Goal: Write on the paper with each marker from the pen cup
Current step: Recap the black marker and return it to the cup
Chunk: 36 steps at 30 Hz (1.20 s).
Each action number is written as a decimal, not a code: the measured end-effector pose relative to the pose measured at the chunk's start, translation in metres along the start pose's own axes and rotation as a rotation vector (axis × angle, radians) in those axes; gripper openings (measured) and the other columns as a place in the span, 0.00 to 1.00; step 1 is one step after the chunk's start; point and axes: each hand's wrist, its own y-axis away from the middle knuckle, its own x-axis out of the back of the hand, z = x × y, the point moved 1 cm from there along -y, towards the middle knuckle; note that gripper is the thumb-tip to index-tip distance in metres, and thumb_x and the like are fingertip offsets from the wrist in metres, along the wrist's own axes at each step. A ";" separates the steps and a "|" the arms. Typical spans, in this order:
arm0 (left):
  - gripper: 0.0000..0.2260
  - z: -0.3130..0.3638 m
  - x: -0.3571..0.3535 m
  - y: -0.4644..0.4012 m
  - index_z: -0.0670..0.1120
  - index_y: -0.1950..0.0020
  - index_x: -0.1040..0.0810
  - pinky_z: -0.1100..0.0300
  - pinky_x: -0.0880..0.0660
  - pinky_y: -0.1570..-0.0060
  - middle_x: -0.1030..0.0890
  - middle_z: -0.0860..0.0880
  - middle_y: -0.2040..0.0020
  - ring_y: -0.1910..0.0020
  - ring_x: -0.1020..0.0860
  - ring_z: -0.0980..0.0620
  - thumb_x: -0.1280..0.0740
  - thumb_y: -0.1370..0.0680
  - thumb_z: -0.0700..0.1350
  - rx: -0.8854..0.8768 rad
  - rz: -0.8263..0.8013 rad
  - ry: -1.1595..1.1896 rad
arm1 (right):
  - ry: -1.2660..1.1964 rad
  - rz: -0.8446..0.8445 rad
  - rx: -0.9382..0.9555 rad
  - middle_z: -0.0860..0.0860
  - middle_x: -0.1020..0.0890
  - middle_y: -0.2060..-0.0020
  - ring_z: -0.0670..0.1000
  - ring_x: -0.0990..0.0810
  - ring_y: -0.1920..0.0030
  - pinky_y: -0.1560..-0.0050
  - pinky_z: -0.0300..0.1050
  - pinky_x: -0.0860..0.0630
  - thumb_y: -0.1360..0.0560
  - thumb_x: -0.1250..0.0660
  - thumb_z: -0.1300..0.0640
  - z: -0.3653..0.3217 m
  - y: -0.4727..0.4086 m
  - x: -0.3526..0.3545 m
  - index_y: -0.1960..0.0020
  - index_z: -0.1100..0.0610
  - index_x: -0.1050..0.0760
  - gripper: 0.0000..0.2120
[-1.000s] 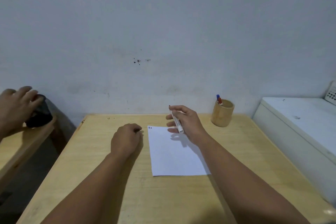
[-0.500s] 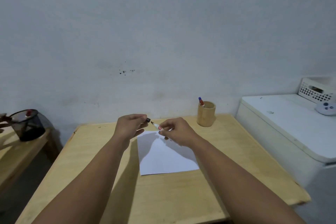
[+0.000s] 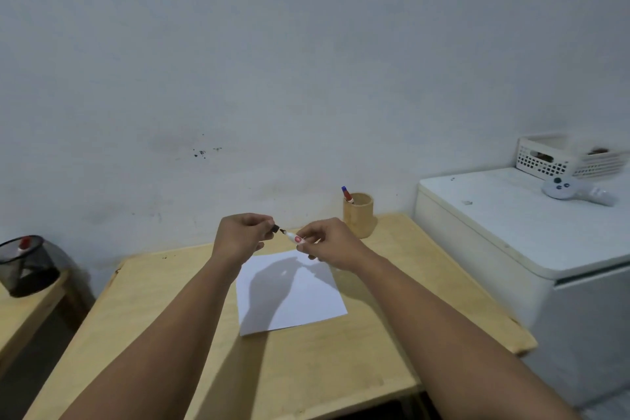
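Mesh pen cup (image 3: 29, 266), black and holding a red-capped item, stands at the far left on a low wooden side table (image 3: 24, 314). Next to that, a pale wooden table (image 3: 392, 344) fills the centre, with two bare forearms reaching over it. The left hand (image 3: 240, 237) has its fingers curled and pinches a small black marker cap (image 3: 275, 228) between thumb and fingertips. Just to the right of the cap, apart from it by a small gap, the dark tip of a white marker (image 3: 294, 237) points toward it; the right hand (image 3: 329, 242) grips that marker's barrel with fingers closed around it. Both hands are raised above the far edge of a white sheet of paper (image 3: 300, 297), which lies flat on the table with the hands' shadow across it. Further right, near the wall, a round wooden pen cup (image 3: 358, 220) holds a marker with a blue cap (image 3: 347, 194). At the far right, a white chest-like appliance (image 3: 531, 242) carries a white plastic basket (image 3: 566, 160) and a white controller (image 3: 576, 193).
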 end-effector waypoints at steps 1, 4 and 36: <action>0.04 0.002 -0.003 0.001 0.43 0.51 0.13 0.49 0.19 0.45 0.12 0.46 0.57 0.57 0.14 0.51 0.28 0.21 0.40 -0.007 -0.008 -0.010 | 0.002 0.004 0.003 0.47 0.13 0.60 0.48 0.15 0.61 0.58 0.38 0.20 0.21 0.24 0.56 0.000 0.001 0.003 0.48 0.50 0.13 0.03; 0.04 0.007 -0.013 0.005 0.43 0.50 0.13 0.49 0.18 0.44 0.12 0.44 0.54 0.56 0.13 0.50 0.28 0.21 0.40 -0.019 -0.033 -0.030 | 0.017 0.016 0.014 0.45 0.13 0.61 0.46 0.14 0.62 0.53 0.46 0.17 0.22 0.24 0.56 -0.002 0.005 0.011 0.48 0.49 0.12 0.04; 0.41 0.009 -0.157 -0.074 0.54 0.18 0.38 0.52 0.24 0.41 0.23 0.50 0.33 0.38 0.24 0.51 0.23 0.27 0.58 -0.232 -0.192 -0.386 | -0.015 0.602 0.022 0.41 0.15 0.59 0.43 0.16 0.55 0.48 0.37 0.21 0.22 0.23 0.54 0.026 -0.080 0.162 0.48 0.50 0.14 0.03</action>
